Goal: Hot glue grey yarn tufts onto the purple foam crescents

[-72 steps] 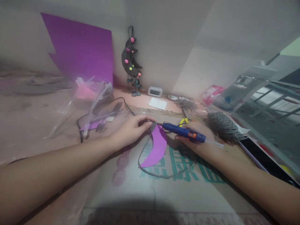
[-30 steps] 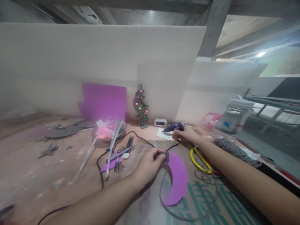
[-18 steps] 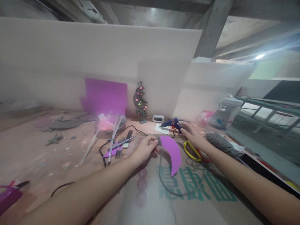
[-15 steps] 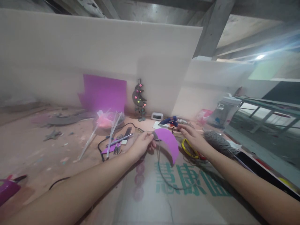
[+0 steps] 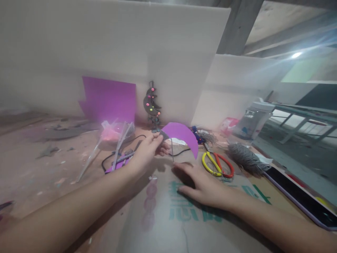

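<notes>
My left hand (image 5: 152,146) pinches one end of a purple paper crescent (image 5: 181,131), where grey yarn is wrapped around the tip. The rest of the crescent arcs to the right. A strand of grey yarn (image 5: 172,149) hangs from the wrapped tip down to the fingertips of my right hand (image 5: 195,179). That hand is low over the printed board, thumb and fingers apart; whether its fingertips touch the strand I cannot tell. Just beyond it lie scissors (image 5: 217,165) with one yellow and one red handle.
A ball of grey yarn (image 5: 244,158) and a phone (image 5: 297,196) lie at the right. Behind stand a decorated dark moon ornament (image 5: 149,103), purple sheets (image 5: 110,98) and a clear jar (image 5: 252,117). Glue sticks (image 5: 122,144) and a pink-filled bag (image 5: 110,131) are on the left.
My left hand has raised the crescent slightly, moving left. My right hand has come back from near the glue gun toward the yarn strand, uncovering the scissors. The view has tilted down.
</notes>
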Demonstrator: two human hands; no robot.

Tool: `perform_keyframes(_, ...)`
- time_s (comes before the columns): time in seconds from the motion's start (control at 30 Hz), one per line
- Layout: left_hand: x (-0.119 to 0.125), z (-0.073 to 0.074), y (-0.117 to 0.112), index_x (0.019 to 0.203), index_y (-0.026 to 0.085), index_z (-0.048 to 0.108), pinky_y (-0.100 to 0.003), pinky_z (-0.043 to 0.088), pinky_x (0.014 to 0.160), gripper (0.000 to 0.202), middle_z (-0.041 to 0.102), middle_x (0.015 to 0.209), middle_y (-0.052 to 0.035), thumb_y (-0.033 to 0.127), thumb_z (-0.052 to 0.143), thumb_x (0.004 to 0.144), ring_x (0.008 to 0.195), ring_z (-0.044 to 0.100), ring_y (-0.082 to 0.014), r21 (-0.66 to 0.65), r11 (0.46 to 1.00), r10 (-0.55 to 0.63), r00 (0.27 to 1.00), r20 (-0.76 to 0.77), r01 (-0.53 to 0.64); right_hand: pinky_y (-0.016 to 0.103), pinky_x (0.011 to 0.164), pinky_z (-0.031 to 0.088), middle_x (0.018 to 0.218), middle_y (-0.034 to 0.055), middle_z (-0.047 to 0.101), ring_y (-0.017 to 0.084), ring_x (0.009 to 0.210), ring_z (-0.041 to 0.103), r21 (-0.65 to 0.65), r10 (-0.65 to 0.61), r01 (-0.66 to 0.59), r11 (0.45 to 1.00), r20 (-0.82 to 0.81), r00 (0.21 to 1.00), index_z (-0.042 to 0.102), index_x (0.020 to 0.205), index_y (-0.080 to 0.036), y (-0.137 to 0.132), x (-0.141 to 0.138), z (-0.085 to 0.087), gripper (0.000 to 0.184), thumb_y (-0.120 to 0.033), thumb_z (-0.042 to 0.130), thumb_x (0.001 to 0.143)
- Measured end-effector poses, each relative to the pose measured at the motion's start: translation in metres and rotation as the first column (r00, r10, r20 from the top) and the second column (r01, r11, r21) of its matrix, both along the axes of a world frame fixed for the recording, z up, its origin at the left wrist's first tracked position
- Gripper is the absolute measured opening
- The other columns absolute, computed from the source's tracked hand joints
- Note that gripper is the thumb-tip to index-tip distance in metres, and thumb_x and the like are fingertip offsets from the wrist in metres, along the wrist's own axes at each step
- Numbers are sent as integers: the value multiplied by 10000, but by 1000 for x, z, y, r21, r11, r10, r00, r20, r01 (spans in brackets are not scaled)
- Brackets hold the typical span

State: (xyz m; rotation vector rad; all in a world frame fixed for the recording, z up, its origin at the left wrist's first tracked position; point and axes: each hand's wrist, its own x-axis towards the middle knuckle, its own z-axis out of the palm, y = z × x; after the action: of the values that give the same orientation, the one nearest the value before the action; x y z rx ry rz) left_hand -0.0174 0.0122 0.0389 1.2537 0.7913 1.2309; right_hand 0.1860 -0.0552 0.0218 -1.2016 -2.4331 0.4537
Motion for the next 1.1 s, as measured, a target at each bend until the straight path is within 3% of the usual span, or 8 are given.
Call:
perform_keyframes(0.17, -15, 25, -4, 857, 151, 582, -239, 425, 669, 254, 612, 742, -1, 401, 601, 818, 700, 569, -119, 284, 955, 160, 954, -254, -84, 382, 932, 447, 1188, 115, 595, 223, 1078, 546, 114, 87, -89, 989, 25, 996, 453, 1332, -200, -8, -7, -10, 475, -217, 548, 867)
perform_keyframes(0.4, -22, 37, -7, 799, 165, 579, -225, 388, 636, 220, 559, 707, 15, 384, 577, 821, 683, 520, -116, 322, 940, 230, 902, -366, -109, 275, 700, 447, 953, 71, 616, 167, 811, 554, 310, 238, -293, 904, 203, 950, 556, 1152, -186, -10, -3, -12, 275, -147, 406, 925)
perform_keyframes(0.63, -15, 16, -3, 777, 162, 622, -228, 410, 611, 237, 591, 670, 0, 393, 577, 802, 642, 542, -128, 247, 967, 78, 860, -504, 57, 260, 531, 361, 761, 27, 602, 146, 616, 511, 459, 118, -237, 856, 273, 955, 603, 1081, -255, -20, 16, 29, 214, -284, 453, 931)
perform_keyframes(0.73, -8, -5, -1, 791, 169, 647, -218, 391, 515, 250, 566, 608, 7, 408, 576, 795, 537, 512, -115, 97, 985, -70, 847, -527, 142, 271, 550, 366, 823, 51, 620, 160, 645, 518, 617, 34, -213, 758, 288, 957, 588, 1139, -229, -1, 34, 27, 285, -211, 406, 921)
perform_keyframes(0.77, -5, -12, -1, 807, 174, 652, -214, 372, 473, 261, 544, 571, 15, 422, 570, 795, 489, 492, -110, 36, 985, -124, 836, -534, 169, 270, 573, 382, 883, 60, 631, 160, 672, 532, 626, 1, -183, 758, 280, 960, 577, 1168, -227, 8, 40, 23, 322, -179, 405, 900)
perform_keyframes(0.9, 0, -35, -1, 877, 186, 659, -187, 276, 366, 301, 497, 511, 34, 456, 557, 793, 391, 435, -91, -110, 971, -239, 801, -548, 214, 322, 719, 449, 983, 96, 643, 203, 821, 577, 550, -142, 6, 835, 204, 969, 612, 1103, -177, 37, 51, 6, 345, -97, 439, 815)
perform_keyframes(1.0, 1, -40, -1, 922, 193, 661, -173, 270, 355, 322, 499, 521, 37, 467, 554, 791, 381, 432, -83, -102, 971, -235, 780, -581, 216, 378, 861, 441, 1111, 85, 618, 235, 1020, 552, 381, -227, 219, 898, -25, 974, 611, 1071, -189, 41, 44, 4, 427, -29, 433, 719)
perform_keyframes(1.1, 1, -41, -1, 900, 189, 665, -174, 281, 357, 316, 511, 527, 32, 462, 542, 800, 385, 428, -79, -59, 970, -228, 785, -576, 238, 309, 751, 473, 998, 41, 631, 182, 880, 589, 123, -311, 346, 930, -235, 921, 586, 1116, -216, 30, 30, 7, 469, -39, 421, 713)
